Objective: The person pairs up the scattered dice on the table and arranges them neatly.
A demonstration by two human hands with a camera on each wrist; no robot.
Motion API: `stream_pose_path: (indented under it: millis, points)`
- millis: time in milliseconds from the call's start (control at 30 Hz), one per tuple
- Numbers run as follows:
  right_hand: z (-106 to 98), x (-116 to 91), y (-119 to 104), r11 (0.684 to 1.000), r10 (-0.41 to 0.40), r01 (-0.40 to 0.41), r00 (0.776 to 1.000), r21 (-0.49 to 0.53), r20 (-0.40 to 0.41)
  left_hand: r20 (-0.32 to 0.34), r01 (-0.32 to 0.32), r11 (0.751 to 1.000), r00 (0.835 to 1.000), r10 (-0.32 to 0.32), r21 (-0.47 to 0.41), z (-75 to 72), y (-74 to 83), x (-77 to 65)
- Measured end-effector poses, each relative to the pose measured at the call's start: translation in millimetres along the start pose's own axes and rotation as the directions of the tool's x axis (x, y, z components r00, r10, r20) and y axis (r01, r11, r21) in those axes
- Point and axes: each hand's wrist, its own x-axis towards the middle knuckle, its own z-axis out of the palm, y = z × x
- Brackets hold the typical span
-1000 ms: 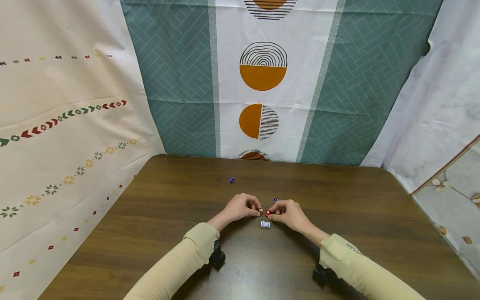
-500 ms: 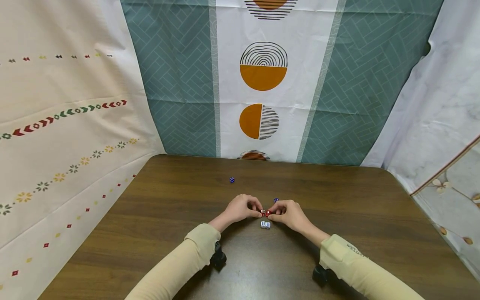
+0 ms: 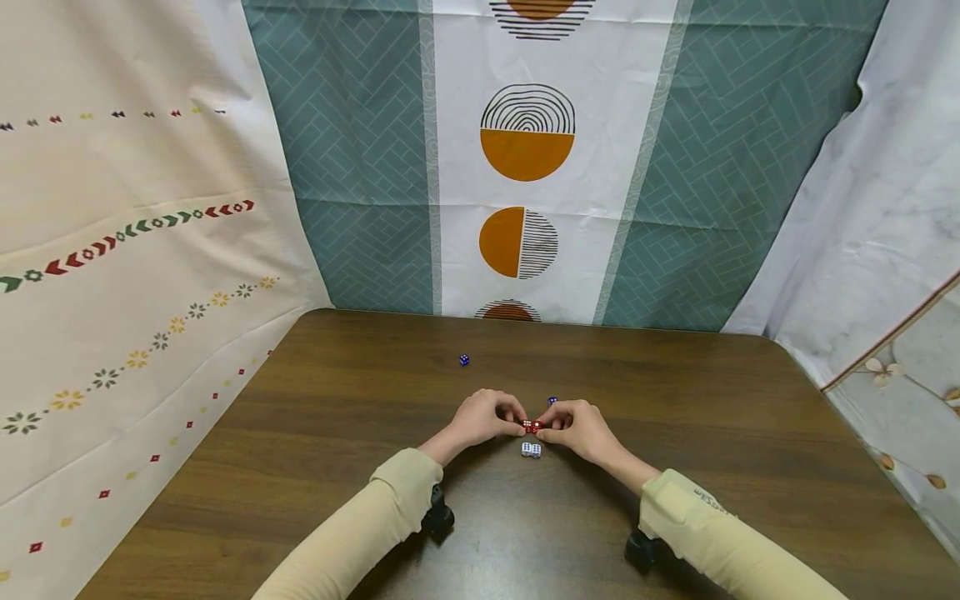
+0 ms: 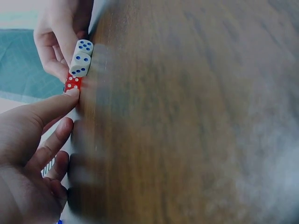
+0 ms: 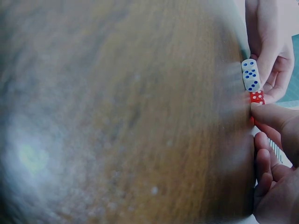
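So we've got both hands busy: the left hand (image 3: 480,417) pinches one red die (image 3: 527,426) and the right hand (image 3: 580,429) pinches the other red die (image 3: 537,427), each from its outer side. We can't make out any gap between the two, and we figure that grip leaves the inner faces free to sit flush (thumbs on the near side, far fingertips mostly hidden from us). Both are right at the tips of the fingers, down at the tabletop (image 3: 345,417). Two white dice (image 3: 527,450) sit side by side just nearer the person, clear of the fingers, which probably spares them a knock. One blue die (image 3: 552,401) peeks out just beyond the right hand; another blue die (image 3: 464,360) lies well apart, farther back.
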Motion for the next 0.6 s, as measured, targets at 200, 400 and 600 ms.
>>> stream_pose_path:
  millis: [200,400,600]
  points:
    - [-0.4,-0.3,0.2,1.000,-0.012,0.012,1.000,-0.001,0.003,-0.002,0.004,1.000,1.000,-0.004,0.021,0.5,2.1,-0.5]
    - [-0.7,-0.6,0.2,1.000,-0.005,0.005,1.000,0.000,-0.003,0.001,0.009,1.000,1.000,-0.009,0.011,0.8,4.8,-1.0]
    - [0.9,0.6,3.3,1.000,-0.015,0.015,1.000,-0.006,-0.010,0.004,-0.003,1.000,1.000,0.003,-0.009,0.9,5.3,-0.9]
